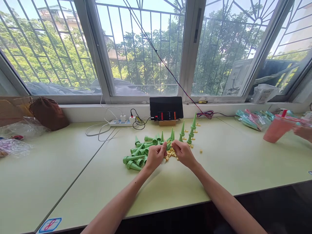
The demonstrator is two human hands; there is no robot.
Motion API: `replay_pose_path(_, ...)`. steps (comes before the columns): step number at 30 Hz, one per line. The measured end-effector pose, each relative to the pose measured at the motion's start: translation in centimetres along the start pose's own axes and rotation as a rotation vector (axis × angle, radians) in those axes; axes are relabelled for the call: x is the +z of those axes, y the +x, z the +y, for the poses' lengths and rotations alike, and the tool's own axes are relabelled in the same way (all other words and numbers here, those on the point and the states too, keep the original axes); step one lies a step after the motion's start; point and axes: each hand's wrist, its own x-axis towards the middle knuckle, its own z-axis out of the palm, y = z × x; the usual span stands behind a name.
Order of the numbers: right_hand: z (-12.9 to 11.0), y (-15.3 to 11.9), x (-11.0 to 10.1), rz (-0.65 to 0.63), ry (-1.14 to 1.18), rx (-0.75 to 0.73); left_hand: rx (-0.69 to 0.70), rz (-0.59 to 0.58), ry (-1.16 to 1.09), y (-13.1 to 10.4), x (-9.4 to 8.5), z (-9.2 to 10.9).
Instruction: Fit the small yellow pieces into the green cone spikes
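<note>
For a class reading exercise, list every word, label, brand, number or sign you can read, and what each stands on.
None reads with certainty.
Small device's screen: light digits, too small.
Blue-edged table sticker: red looped mark, unclear whether number.
Right-edge sticker: cut off, unreadable.
White package by window: print too blurred.

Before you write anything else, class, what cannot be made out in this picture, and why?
All in the head view:
What the left hand and right hand hold, if anything: covered by fingers.
The count of yellow pieces: small, heaped, partly behind the hands.
The rest of the other person's hand: cut off by the right edge.
The brown bag's inside: hidden by its opaque sides.
</note>
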Motion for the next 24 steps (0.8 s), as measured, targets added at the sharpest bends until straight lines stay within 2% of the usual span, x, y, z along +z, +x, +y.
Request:
replay_pose_path(13, 0.17, 0.04, -0.09, -0.003, 0.009, 0.014, -0.060, -0.061, 0.004, -0.21, -0.32, -0.27)
replay_pose_path(24, 0.16, 0.07, -0.08, 0.021, -0.020, 0.043, 0.043, -0.074, -0.012, -0.31, -0.73, 0.16)
